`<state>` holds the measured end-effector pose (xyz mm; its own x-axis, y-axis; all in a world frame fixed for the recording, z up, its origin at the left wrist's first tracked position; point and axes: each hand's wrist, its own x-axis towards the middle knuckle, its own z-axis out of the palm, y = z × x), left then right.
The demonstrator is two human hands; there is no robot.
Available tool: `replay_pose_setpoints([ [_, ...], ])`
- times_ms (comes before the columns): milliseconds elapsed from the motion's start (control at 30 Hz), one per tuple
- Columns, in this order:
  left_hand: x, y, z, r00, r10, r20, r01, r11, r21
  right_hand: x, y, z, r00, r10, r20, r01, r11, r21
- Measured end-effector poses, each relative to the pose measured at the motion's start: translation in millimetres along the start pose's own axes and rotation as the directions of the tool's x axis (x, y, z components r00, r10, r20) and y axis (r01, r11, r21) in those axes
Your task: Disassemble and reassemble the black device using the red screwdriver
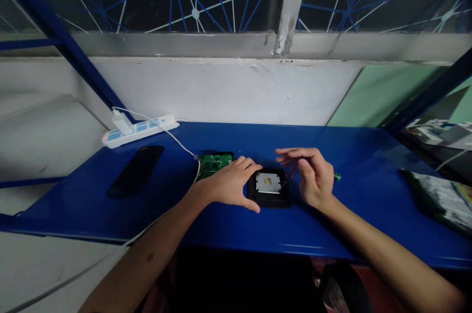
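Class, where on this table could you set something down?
Widest: the blue table between the small green item by the right hand and the silver packet. Another strip runs below the white wall. A third lies between the square black frame and the table's front edge. Crowded: the green circuit board, left hand, frame and right hand.

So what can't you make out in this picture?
All in the head view:
- What the right hand may be holding: dim, blurred, partly behind its fingers.
- The green circuit board's near right part: hidden by the left hand.
- Any print on the silver plate: too small.
- The packet's right end: cut off by the right edge.
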<state>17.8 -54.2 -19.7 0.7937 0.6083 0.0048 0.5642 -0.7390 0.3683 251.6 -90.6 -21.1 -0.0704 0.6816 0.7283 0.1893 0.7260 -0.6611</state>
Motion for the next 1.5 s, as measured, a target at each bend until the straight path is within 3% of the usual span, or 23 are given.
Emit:
replay_pose_setpoints([
  [100, -1, -1, 1.2, 1.0, 0.007, -0.012, -0.007, 1.0, 0.001, 5, 1, -3, 0.998, -0.064, -0.001, 0.064, 0.997, -0.036],
  [333, -6, -3, 6.5, 0.996, 0.024, -0.083, -0.024, 1.0, 0.006, 13, -2, -2, 0.976, -0.215, -0.044, 0.194, 0.937, -0.29],
  [700, -13, 0, 9.0, 0.993, -0.012, -0.119, 0.009, 1.0, -0.029, 11, 2, -1, 0.979, -0.118, -0.164, 0.067, 0.955, -0.289],
  [967, -13, 3, 6.2, 0.994, -0.038, -0.104, 0.033, 0.998, -0.047, 2, 7, 1, 0.987, 0.043, -0.155, -0.056, 0.995, -0.082],
  [1233, -13, 2, 6.6, 0.993, -0.024, -0.118, 0.021, 0.999, -0.025, 9, 2, -3, 0.975, -0.153, -0.161, 0.099, 0.948, -0.301],
  [1500, -13, 2, 6.9, 0.995, -0.04, -0.094, 0.037, 0.999, -0.037, 2, 3, -3, 0.99, 0.057, -0.132, -0.069, 0.993, -0.093],
])
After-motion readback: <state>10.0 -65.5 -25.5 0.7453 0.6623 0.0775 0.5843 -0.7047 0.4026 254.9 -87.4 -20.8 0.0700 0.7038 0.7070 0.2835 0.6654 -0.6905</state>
